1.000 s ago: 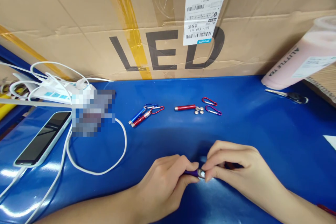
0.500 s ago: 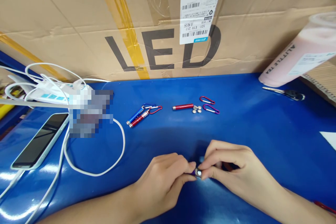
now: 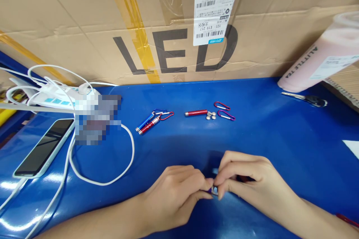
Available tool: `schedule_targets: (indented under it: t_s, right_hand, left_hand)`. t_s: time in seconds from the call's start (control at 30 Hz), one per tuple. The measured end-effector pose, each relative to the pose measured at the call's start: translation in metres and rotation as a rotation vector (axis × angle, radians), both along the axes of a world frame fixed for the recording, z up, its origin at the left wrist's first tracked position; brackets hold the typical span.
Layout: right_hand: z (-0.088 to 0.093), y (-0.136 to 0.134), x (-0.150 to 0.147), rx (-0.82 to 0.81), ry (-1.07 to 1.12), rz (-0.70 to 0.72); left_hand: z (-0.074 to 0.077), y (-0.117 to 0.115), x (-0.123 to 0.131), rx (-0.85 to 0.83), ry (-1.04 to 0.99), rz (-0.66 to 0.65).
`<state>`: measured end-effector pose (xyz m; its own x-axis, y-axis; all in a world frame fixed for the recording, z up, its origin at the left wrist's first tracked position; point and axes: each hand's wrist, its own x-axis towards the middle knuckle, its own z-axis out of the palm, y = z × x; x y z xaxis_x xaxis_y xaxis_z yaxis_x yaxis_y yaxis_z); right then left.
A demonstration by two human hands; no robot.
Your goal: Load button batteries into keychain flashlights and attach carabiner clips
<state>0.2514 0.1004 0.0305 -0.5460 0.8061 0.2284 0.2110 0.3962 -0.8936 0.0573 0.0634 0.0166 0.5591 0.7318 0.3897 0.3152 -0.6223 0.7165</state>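
Note:
My left hand (image 3: pixel 181 190) is closed around a small purple penlight (image 3: pixel 215 189), most of which its fingers hide. With thumb and fingers, my right hand (image 3: pixel 249 175) pinches the penlight's silver end. The fingertips of both hands nearly meet there, low over the table. Farther back, a red penlight tube (image 3: pixel 196 113) lies next to several button cells (image 3: pixel 211 115). A red carabiner clip (image 3: pixel 221 105) and a purple carabiner clip (image 3: pixel 226 115) lie just right of them. To the left, a blue penlight (image 3: pixel 145 122) and a red penlight (image 3: pixel 149 125) lie side by side with clips attached.
A cardboard box (image 3: pixel 92 44) stands along the back of the blue table (image 3: pixel 168 145). At left are a phone (image 3: pixel 45 149), a white power strip (image 3: pixel 58 97) and looping white cables (image 3: pixel 134 149). A pink drink cup (image 3: pixel 314 59) and a key (image 3: pixel 304 99) are at right.
Both hands have shifted very slightly right and down with the penlight between them. My right fingertips have changed position a little at its silver end. The view has moved slightly.

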Motion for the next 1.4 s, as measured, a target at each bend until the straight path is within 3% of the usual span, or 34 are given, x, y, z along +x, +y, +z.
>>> schedule_targets:
  t_s: [0.23,0.5,0.8,0.97,1.1,1.3,1.4]
  right_hand:
    - [0.000,-0.003,-0.002,-0.066,0.007,-0.079]
    - [0.004,-0.005,-0.004,-0.267,-0.084,-0.087]
    - [0.002,0.000,0.001,-0.441,-0.053,-0.029]
    - [0.002,0.002,0.001,-0.393,-0.080,-0.024]
    - [0.000,0.001,0.003,-0.266,-0.103,-0.019]
    - [-0.001,0.004,0.010,0.096,-0.193,0.239]
    - [0.000,0.003,0.012,0.208,-0.292,0.282]
  left_hand:
    - [-0.001,0.000,0.002,0.149,0.006,0.085]
    - [-0.002,-0.005,0.003,0.281,0.056,0.212]
    - [0.001,-0.004,0.005,0.118,-0.041,0.225]
    - [0.000,-0.003,0.004,0.073,-0.050,0.201]
    - [-0.001,-0.006,0.004,0.054,-0.037,0.170]
    - [-0.004,-0.008,0.005,0.083,0.008,0.154]
    - [-0.005,-0.007,0.006,0.114,0.029,0.155]
